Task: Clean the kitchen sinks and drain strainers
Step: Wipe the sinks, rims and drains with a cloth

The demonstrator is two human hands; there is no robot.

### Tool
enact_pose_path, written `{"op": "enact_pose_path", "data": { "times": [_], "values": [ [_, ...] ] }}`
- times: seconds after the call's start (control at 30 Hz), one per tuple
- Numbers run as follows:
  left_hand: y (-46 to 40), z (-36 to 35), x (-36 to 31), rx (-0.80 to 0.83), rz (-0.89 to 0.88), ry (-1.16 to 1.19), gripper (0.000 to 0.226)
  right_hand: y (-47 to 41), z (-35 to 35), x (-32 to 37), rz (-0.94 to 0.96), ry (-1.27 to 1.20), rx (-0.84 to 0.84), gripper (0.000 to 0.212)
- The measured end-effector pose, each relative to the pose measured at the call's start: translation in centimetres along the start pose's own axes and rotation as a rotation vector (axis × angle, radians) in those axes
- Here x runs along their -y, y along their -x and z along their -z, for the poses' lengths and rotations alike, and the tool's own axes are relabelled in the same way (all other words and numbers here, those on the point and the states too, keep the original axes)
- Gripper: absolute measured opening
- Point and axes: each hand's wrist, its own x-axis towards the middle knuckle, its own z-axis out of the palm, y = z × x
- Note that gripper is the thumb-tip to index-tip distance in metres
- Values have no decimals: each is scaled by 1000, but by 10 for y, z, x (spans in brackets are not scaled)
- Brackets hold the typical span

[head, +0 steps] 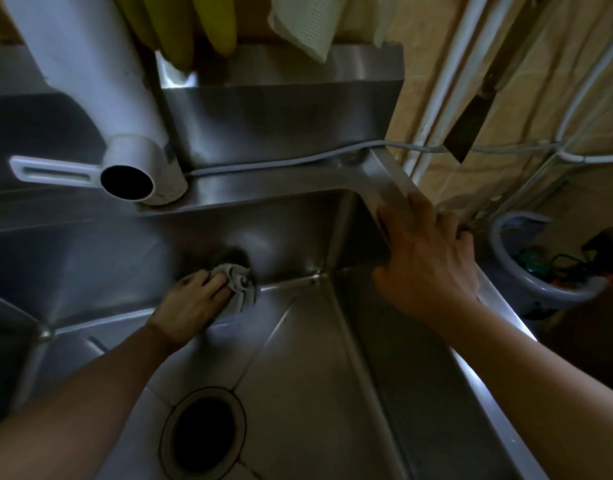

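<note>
A deep stainless steel sink fills the view. My left hand is down inside it, pressing a crumpled grey-white cloth against the bottom of the back wall. My right hand rests on the sink's right rim, fingers curled over the edge. The round drain opening lies in the sink floor near me, dark and with no strainer visible in it.
A white faucet spout with a flat lever hangs over the back left rim. A steel backsplash shelf carries yellow items and a white cloth. Right of the sink, a white bucket stands on the floor beside wall pipes.
</note>
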Motion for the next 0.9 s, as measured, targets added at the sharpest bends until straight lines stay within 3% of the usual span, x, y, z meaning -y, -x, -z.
{"op": "enact_pose_path", "data": {
  "times": [0.17, 0.33, 0.43, 0.5, 0.57, 0.7, 0.8, 0.9],
  "values": [
    [6, -7, -2, 111, 31, 75, 55, 1, 0, -1, 12, 20, -21, 85],
    [-5, 18, -2, 192, 31, 24, 39, 0, 4, 2, -2, 17, -16, 84],
    [-10, 41, 3, 136, -12, 43, 28, 0, 4, 4, -14, 13, -2, 85],
    [-15, 60, 9, 107, -33, 7, 5, 0, 5, 4, -24, 0, 3, 86],
    [-20, 76, 14, 95, -27, -18, 30, 1, 5, 4, -33, -6, 3, 86],
    [-27, 117, 22, -17, -87, -81, 29, 1, 5, 6, -39, -15, 27, 87],
    [-31, 144, 25, -12, -68, -100, 33, 2, 10, 6, -46, -44, 37, 85],
    [-32, 155, 19, -25, 29, -85, 15, 2, 12, 7, -42, -78, 64, 86]
  ]
}}
